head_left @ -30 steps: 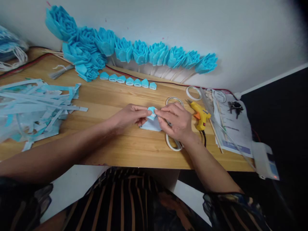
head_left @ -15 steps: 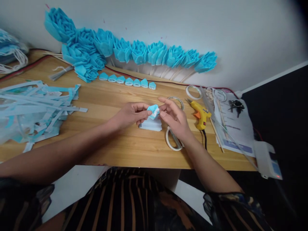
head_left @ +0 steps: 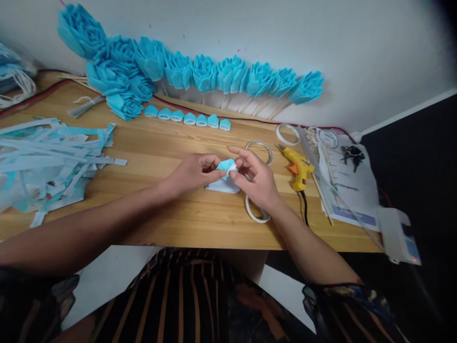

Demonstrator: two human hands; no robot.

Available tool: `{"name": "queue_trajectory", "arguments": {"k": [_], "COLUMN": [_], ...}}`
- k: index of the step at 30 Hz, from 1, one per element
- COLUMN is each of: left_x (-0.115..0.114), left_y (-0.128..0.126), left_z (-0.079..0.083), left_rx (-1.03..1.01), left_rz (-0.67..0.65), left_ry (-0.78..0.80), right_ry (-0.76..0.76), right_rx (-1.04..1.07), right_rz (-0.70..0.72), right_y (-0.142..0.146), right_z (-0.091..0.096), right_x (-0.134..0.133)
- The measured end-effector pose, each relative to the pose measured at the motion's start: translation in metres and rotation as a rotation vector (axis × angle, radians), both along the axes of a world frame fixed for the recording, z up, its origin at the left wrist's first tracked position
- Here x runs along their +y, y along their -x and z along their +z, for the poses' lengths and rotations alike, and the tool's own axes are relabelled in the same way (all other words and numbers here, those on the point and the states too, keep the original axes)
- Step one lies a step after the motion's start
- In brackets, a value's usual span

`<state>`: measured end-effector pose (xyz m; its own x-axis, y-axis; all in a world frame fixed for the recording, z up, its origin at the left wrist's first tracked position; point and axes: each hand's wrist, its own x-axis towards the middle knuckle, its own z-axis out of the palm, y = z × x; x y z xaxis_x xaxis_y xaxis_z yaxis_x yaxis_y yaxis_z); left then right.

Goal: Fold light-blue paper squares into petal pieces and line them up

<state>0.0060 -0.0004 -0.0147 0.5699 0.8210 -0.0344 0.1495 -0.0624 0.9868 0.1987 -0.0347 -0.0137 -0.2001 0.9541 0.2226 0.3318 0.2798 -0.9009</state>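
The left hand (head_left: 196,172) and right hand (head_left: 259,183) pinch an angular, folded blue piece (head_left: 225,165) between nearly closed fingers (head_left: 216,176). Beneath, a flat, pale stack (head_left: 222,187) rests on the wood-grained tabletop (head_left: 174,221).

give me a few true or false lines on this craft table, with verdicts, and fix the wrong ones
1. The left hand holds a folded blue piece. True.
2. The right hand is gripping the glue gun. False: it is at the folded blue piece; the glue gun lies farther to the right.
3. Seven small blue shapes are lined up in front of the blue flowers. True.
4. The keys lie in the pile of strips. False: they are on the papers at the right.
5. The pile of strips is to the left of both hands. True.
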Motion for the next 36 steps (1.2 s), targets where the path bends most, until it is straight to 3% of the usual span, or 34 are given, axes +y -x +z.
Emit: {"name": "queue_trajectory", "arguments": {"k": [6, 15, 23, 28, 36], "left_x": [-0.0007, -0.0009, -0.0011, -0.0002, 0.0027], "left_y": [0.0005, -0.0013, -0.0001, 0.0004, 0.0016], "left_z": [0.0029, 0.0007, 0.0021, 0.0035, 0.0048], "left_rx": [0.002, -0.003, 0.02, -0.019, -0.058], "left_rz": [-0.007, -0.048, 0.013, -0.001, 0.054], "left_ry": [0.003, 0.016, -0.014, 0.033, 0.129], "right_ry": [0.048, 0.003, 0.079, 0.102, 0.083], "right_rx": [0.087, 0.101, 0.143, 0.123, 0.118], "right_rz": [-0.014, -0.071, -0.063, 0.029, -0.038], "right_y": [-0.0054, -0.0019, -0.005, -0.0038, -0.0062], "right_z": [-0.0011, -0.0042, -0.0003, -0.0035, -0.0028], "right_x": [0.002, 0.0032, 0.0028, 0.0036, 0.0048]}}
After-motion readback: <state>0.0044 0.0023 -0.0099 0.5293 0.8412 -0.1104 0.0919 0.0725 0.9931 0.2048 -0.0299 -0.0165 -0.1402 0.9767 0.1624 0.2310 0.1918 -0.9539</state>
